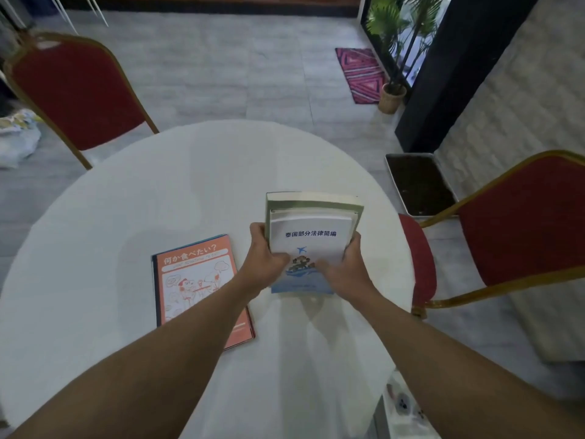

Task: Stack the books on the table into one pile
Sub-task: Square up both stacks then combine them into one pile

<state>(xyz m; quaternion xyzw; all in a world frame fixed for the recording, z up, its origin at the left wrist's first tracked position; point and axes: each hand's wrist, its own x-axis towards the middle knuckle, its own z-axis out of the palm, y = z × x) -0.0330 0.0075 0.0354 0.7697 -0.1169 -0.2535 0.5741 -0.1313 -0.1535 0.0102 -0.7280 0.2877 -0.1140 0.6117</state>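
Observation:
A small pile of books sits right of centre on the round white table (158,191). Its top book is white and blue (311,234) with blue characters and a plane drawing; a thicker green-edged book (313,201) shows beneath it at the far end. My left hand (264,258) grips the pile's left side with the thumb on the cover. My right hand (346,264) holds the right side, fingers over the cover's lower part. An orange picture book (193,280) lies flat to the left, partly under my left forearm.
Two red chairs with gold frames stand by the table, one at the far left (76,90) and one at the right (519,223). A tray of dark soil (418,185) lies on the floor at the right, with a potted plant (392,96) and a pink mat (361,74) beyond.

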